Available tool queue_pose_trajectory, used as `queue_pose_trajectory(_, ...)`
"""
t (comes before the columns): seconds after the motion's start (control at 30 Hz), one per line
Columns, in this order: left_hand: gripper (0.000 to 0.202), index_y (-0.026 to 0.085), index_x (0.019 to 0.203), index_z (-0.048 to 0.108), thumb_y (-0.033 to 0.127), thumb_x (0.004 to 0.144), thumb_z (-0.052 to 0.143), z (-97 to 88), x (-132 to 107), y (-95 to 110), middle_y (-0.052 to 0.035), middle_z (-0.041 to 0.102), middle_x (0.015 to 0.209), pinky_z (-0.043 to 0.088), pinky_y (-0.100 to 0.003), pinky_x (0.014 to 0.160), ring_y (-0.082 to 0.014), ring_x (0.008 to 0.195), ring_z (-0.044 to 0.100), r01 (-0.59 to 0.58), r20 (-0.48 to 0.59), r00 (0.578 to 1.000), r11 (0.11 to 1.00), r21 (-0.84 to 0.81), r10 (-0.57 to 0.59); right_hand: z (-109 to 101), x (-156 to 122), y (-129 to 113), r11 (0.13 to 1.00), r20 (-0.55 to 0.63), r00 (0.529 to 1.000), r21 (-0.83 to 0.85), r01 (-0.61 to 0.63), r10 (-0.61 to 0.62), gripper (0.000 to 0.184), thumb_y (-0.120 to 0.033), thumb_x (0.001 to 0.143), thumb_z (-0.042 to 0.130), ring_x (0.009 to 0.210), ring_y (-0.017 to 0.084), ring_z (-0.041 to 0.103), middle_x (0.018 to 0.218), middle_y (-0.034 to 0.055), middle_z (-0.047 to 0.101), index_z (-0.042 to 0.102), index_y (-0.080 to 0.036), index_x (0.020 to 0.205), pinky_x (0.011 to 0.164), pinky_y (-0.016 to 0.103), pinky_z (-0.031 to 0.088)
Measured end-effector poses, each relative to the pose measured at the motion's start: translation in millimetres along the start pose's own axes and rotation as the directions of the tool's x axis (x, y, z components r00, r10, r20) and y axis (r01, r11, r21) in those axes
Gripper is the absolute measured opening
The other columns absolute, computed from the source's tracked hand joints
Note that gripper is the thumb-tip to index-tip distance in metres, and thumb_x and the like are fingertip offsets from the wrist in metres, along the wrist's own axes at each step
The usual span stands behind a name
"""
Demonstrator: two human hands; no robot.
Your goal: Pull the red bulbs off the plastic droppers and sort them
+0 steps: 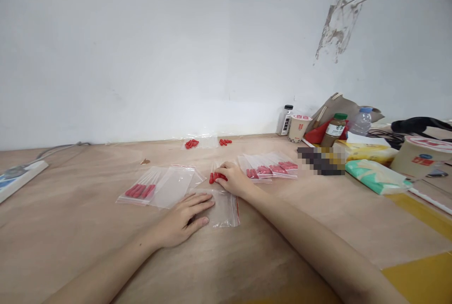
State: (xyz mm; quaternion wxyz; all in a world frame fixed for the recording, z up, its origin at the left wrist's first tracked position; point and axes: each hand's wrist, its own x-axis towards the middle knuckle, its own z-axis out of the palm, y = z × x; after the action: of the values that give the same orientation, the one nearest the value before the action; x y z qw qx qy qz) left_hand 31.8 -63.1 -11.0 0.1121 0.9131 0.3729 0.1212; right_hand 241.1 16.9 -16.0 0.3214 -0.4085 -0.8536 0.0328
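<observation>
My left hand (190, 217) lies with fingers stretched out on the edge of a clear zip bag (224, 207), which is flat on the table. Beyond that bag, my right hand (231, 179) has its fingers curled over the red ends of several thin pale sticks (212, 178); the fingertips are partly hidden. Left of the hands, a zip bag with red-ended sticks (140, 191) inside lies beside flat bags (173, 184). To the right, several overlapping filled bags (263, 171) hold more red-ended sticks.
Small red pieces (191, 144) lie near the wall on clear plastic, with a few more (225, 142) beside them. A power strip (21, 179) is at far left. Bottles (334, 129), a paper cup (299, 128) and tissue packs (376, 177) crowd the right side.
</observation>
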Motion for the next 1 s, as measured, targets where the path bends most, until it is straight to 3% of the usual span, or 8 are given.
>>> queue_pose_trajectory(0.27,0.041,0.029,0.131,0.044,0.038,0.090,0.041,0.7,-0.4,-0.2,-0.0040,0.042,0.138,0.030,-0.046,0.106,-0.0241,0.128,0.036,-0.010,-0.010,1.000,1.000,-0.020,0.009,1.4,-1.0,1.1,0.998,0.018,1.000,-0.056,-0.019,0.020,0.030,-0.027,0.074,0.067,0.093,0.019,0.055,0.097,0.0087,0.062,0.064,-0.016,0.101,0.083,0.031,0.039)
queue_pose_trajectory(0.4,0.041,0.029,0.130,0.046,0.037,0.090,0.043,1.2,-0.2,-0.5,-0.0041,0.043,0.137,0.032,-0.046,0.105,-0.0244,0.127,0.038,-0.026,-0.036,0.999,0.999,-0.042,0.025,-3.0,-2.3,-4.0,0.990,0.001,0.999,-0.139,-0.037,0.037,0.030,-0.038,0.073,0.067,0.094,0.023,0.053,0.093,0.0078,0.065,0.065,-0.018,0.096,0.084,0.038,0.033)
queue_pose_trajectory(0.5,0.041,0.029,0.129,0.046,0.037,0.090,0.043,1.5,-0.3,-1.0,-0.0042,0.044,0.137,0.032,-0.046,0.105,-0.0242,0.127,0.038,-0.021,-0.041,0.999,0.998,-0.051,0.019,-11.5,-4.0,-8.0,0.982,-0.060,0.994,-0.159,-0.098,0.089,0.028,-0.044,0.077,0.061,0.091,0.022,0.053,0.087,0.0061,0.066,0.066,-0.020,0.090,0.080,0.036,0.032)
queue_pose_trajectory(0.6,0.041,0.029,0.129,0.047,0.038,0.089,0.044,1.5,-1.5,-0.7,-0.0043,0.045,0.136,0.033,-0.045,0.105,-0.0237,0.126,0.039,-0.015,-0.046,0.999,0.999,-0.050,0.013,-21.6,-12.4,-9.8,0.988,-0.119,0.985,-0.080,-0.131,0.121,0.022,-0.038,0.081,0.057,0.082,0.018,0.053,0.077,0.0044,0.065,0.066,-0.019,0.077,0.076,0.032,0.033)
queue_pose_trajectory(0.77,0.037,0.028,0.123,0.052,0.038,0.088,0.046,0.3,-0.5,1.1,-0.0045,0.054,0.127,0.038,-0.041,0.099,-0.0227,0.118,0.047,-0.006,-0.098,0.995,0.999,-0.052,0.000,-31.3,-45.5,-8.7,0.989,-0.008,0.994,0.103,0.109,-0.108,0.015,-0.032,0.074,0.065,0.075,0.014,0.053,0.072,0.0031,0.062,0.066,-0.017,0.073,0.073,0.028,0.037)
queue_pose_trajectory(0.93,0.025,0.023,0.099,0.063,0.038,0.086,0.048,-0.7,8.5,-5.8,-0.0042,0.065,0.099,0.044,-0.037,0.086,-0.0209,0.095,0.057,0.139,-0.295,0.942,0.986,-0.089,-0.159,-29.7,-66.4,-7.9,0.965,0.076,0.997,0.264,-0.005,-0.016,0.025,-0.028,0.066,0.072,0.064,0.011,0.053,0.069,0.0003,0.057,0.066,-0.017,0.086,0.062,0.024,0.041)
queue_pose_trajectory(1.0,0.021,0.021,0.093,0.061,0.036,0.084,0.050,-1.6,10.7,-9.1,-0.0039,0.064,0.095,0.044,-0.035,0.082,-0.0202,0.091,0.057,0.160,-0.305,0.934,0.980,-0.117,-0.189,-26.4,-67.4,-8.1,0.935,0.100,0.995,0.353,-0.039,0.003,0.027,-0.021,0.064,0.071,0.063,0.010,0.053,0.072,-0.0002,0.056,0.065,-0.017,0.090,0.060,0.022,0.043)
